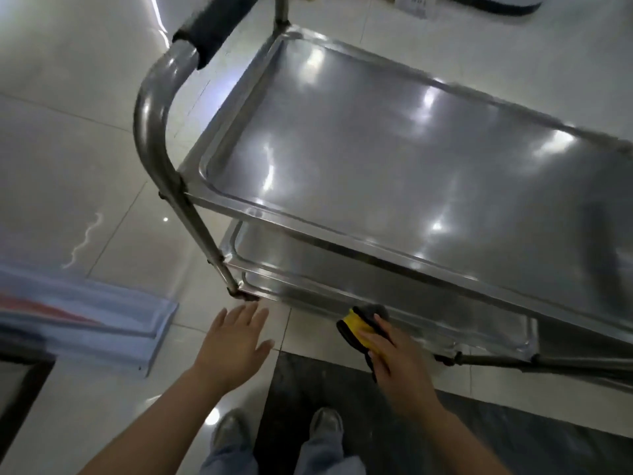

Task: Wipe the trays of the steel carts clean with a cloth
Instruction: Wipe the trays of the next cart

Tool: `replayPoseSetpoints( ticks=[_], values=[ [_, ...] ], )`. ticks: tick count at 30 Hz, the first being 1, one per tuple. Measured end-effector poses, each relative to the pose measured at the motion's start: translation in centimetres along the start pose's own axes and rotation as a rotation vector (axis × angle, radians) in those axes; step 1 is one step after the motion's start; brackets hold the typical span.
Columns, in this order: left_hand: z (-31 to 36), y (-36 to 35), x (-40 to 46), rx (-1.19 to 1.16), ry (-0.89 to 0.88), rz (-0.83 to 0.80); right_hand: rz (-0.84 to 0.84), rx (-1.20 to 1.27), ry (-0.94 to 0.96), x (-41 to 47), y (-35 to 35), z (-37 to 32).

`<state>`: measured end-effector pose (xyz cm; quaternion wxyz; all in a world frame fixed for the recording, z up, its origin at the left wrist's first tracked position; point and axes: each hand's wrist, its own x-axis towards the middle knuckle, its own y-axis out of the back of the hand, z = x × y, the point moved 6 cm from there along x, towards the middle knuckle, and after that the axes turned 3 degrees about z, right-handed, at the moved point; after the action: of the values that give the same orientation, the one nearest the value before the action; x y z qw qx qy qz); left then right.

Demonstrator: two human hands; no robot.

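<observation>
A steel cart stands in front of me with a shiny top tray [394,159] and a lower tray [342,286] beneath it. My right hand [397,358] grips a folded yellow and grey cloth [359,329] at the near rim of the lower tray. My left hand [236,341] hovers flat with fingers spread, just short of the cart's near left corner leg [219,262], touching nothing that I can see.
The cart's curved handle [150,108] with a dark foam grip [212,25] rises at the left. A pale blue panel [102,320] lies on the tiled floor at the left. A dark mat [342,389] lies under my feet.
</observation>
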<state>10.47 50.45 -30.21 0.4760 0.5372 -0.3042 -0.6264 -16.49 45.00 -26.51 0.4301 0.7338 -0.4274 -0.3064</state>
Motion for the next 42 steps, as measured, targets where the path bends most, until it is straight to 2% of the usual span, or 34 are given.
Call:
replayPoseSetpoints(
  ticks=[3, 7, 13, 21, 27, 30, 34, 38, 42],
  values=[
    [-0.5, -6.5, 3.8, 0.025, 0.01, -0.017, 0.056, -0.03, 0.061, 2.1, -5.6, 3.6],
    [-1.2, -15.5, 10.1, 0.006, -0.024, 0.016, 0.165, -0.081, 0.336, 5.0, -11.7, 6.8],
    [-3.1, -25.2, 19.6, 0.072, -0.095, 0.097, 0.372, -0.119, 0.53, 6.5, -15.8, 8.2],
    [-3.9, -30.7, 26.7, 0.136, -0.037, 0.116, 0.57, -0.357, 0.817, 6.4, -20.9, 8.3],
    [-4.1, -32.0, 25.0, 0.147, -0.014, 0.079, 0.657, -0.349, 0.854, 5.5, -21.4, 9.9],
    [-4.3, -32.0, 25.3, 0.132, 0.001, 0.098, 0.592, -0.422, 0.91, 5.6, -23.0, 11.1],
    [-5.3, -33.1, 26.1, 0.169, 0.025, 0.082, 0.395, -0.551, 0.948, 6.7, -27.7, 13.8],
    [-6.0, -33.6, 26.7, 0.204, 0.056, 0.094, 0.23, -0.513, 0.715, 9.2, -30.1, 17.4],
    [-6.3, -34.4, 27.3, 0.196, 0.065, 0.102, 0.179, -0.502, 0.522, 11.5, -30.8, 21.2]
  ],
)
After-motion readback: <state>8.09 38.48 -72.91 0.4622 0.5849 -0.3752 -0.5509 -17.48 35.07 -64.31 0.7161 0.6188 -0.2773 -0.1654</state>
